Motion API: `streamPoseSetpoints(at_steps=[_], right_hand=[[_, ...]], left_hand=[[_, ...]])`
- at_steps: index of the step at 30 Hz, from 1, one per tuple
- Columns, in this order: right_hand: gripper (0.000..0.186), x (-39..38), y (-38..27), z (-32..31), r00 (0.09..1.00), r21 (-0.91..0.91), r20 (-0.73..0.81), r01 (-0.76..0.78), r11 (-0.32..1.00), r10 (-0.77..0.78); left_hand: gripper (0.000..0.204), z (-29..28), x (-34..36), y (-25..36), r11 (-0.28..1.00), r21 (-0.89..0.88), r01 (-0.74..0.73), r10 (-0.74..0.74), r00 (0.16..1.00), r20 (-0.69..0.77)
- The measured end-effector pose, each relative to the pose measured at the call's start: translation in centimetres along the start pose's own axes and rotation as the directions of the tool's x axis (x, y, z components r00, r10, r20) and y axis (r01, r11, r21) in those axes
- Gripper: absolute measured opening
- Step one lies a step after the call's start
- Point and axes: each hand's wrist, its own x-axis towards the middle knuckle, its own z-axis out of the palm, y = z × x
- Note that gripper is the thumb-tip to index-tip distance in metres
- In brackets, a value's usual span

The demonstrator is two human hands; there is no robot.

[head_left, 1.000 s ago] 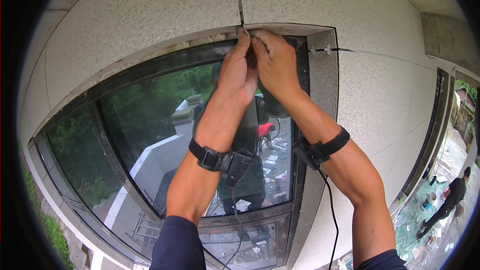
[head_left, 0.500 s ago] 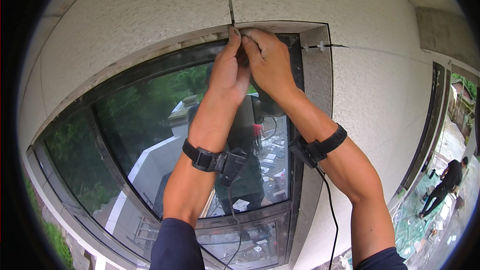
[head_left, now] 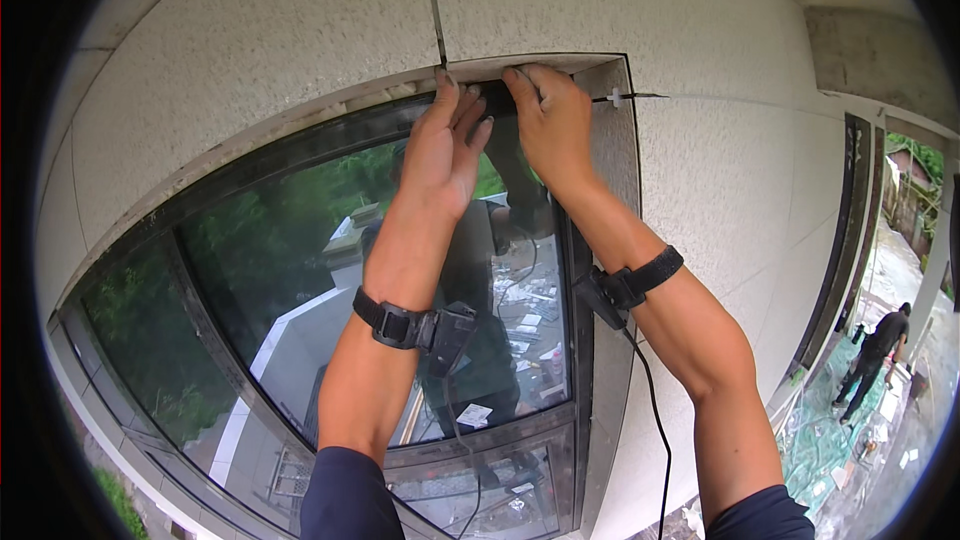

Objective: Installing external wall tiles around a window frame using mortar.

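Lintel strip (head_left: 482, 71) of beige, speckled, stone-like material, spanning the top of a window opening in the head view, directly above a dark metal window frame (head_left: 583, 370). At its edge, left hand (head_left: 437, 158) raised, thumb and fingers spread apart, thumb tip at the strip just below a dark, narrow vertical joint (head_left: 434, 0) between beige, stippled wall panels (head_left: 540, 0). Near it but apart, right hand (head_left: 553, 120) with fingers curled, thumb and forefinger at the strip's lower edge; impossible to tell whether clamped on it or merely pressed there. Just beside the right hand, a small, white, cross-shaped spacer (head_left: 614, 96) in the joint of the beige, speckled side reveal (head_left: 615, 165). Below the hands, dark, reflective window glass (head_left: 260, 240) with greenery mirrored in it. Around the forearms, a black fabric left strap (head_left: 372, 312) and a matching right strap (head_left: 655, 277), with a thin black cable (head_left: 667, 460) trailing from the right. Far to the right, a dark-clothed co-worker (head_left: 880, 340) bent over beside green, crumpled sheeting (head_left: 825, 440).
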Motion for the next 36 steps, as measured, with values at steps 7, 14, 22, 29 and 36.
streamPoseSetpoints(at_steps=[7, 14, 22, 29, 36], right_hand=[[0.022, 0.27, 0.2, -0.04, 0.998, -0.014, 0.004, 0.064, 0.998, -0.064], [0.022, 0.24, 0.29, -0.14, 0.998, -0.031, 0.016, 0.057, 0.998, -0.056], [0.021, 0.06, 0.22, 0.09, 0.999, -0.004, -0.002, 0.035, 0.999, -0.035], [0.021, 0.08, 0.18, 0.21, 0.999, 0.011, -0.036, 0.039, 0.999, -0.038], [0.02, 0.19, 0.16, -0.15, 0.999, -0.006, -0.018, 0.051, 0.999, -0.051]], left_hand=[[0.062, 0.05, -0.1, 0.1, 1.0, 0.005, -0.005, 0.005, 1.0, -0.001], [0.062, -0.31, 0.22, -0.27, 1.0, 0.017, -0.003, 0.003, 1.0, 0.003], [0.061, -0.18, 0.04, -0.02, 1.0, 0.01, -0.008, 0.008, 1.0, -0.004], [0.064, -0.05, -0.18, 0.38, 0.999, 0.038, 0.003, -0.002, 1.0, -0.019], [0.079, -0.32, -0.17, 0.25, 0.996, 0.093, -0.001, -0.004, 0.998, 0.061]])
